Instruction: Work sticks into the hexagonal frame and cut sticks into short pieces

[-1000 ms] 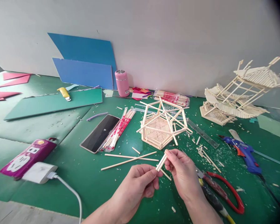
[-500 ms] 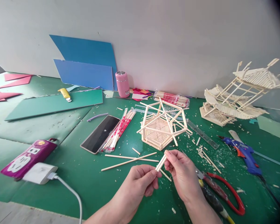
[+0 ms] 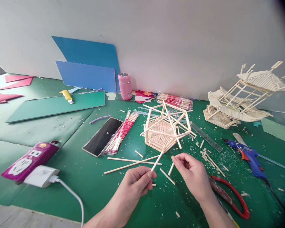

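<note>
My left hand [image 3: 135,185] is closed in a pinch on a short wooden stick [image 3: 156,161] that points up towards a hexagonal stick frame [image 3: 161,131] on the green mat [image 3: 61,152]. My right hand [image 3: 192,175] hovers just to the right with its fingers loosely apart and nothing in them. Another short stick [image 3: 171,168] lies between the two hands, just below the right forefinger. Two long sticks [image 3: 130,163] lie crossed on the mat in front of the left hand.
Red-handled pliers [image 3: 230,193] lie beside my right wrist, with a blue glue gun [image 3: 248,156] and a ruler [image 3: 206,136] beyond. A phone [image 3: 102,136], a chopstick pack [image 3: 121,131], a purple power strip [image 3: 29,160] and a finished stick pavilion [image 3: 242,95] are around.
My right hand has let go of the sticks and drawn off to the right. One short stick stays in my left hand; the other is now down by the mat.
</note>
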Demonstrator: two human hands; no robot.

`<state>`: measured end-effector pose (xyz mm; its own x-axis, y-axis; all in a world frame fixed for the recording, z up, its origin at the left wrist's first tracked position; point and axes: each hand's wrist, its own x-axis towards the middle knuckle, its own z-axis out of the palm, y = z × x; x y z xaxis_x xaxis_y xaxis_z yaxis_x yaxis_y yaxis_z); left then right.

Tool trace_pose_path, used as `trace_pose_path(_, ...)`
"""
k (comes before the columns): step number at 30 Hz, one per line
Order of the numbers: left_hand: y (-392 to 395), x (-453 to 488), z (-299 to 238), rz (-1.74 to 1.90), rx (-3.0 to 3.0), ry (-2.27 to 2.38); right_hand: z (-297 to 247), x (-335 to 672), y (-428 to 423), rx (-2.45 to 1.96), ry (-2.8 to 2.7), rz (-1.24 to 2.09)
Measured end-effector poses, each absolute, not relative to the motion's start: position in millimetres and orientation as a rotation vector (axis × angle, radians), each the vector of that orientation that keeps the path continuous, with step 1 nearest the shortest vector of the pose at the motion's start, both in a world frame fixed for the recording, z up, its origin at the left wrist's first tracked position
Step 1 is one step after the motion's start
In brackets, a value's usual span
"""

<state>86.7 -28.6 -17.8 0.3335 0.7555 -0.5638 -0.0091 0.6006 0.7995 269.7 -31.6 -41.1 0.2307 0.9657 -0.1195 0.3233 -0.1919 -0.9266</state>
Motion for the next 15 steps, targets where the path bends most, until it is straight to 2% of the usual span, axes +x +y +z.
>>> trace_pose_path(5,-29.8,86.4,-21.6,0.563,0.858,1.104,-47.4,279.9,-30.0,-1.840,-1.598,0.810)
trace_pose_path(9,-31.1,87.0,-23.8,0.552,0.870,1.074,-45.8,289.1,-36.8,-1.926,-1.674,0.736)
trace_pose_path(13,-31.9,86.9,-25.0,0.548,0.832,1.050,-51.1,328.3,-74.5,-2.083,-1.688,0.680)
trace_pose_path(15,-32.0,88.1,-26.4,0.538,0.806,1.029,-63.3,355.3,-102.8,-2.134,-1.685,0.539)
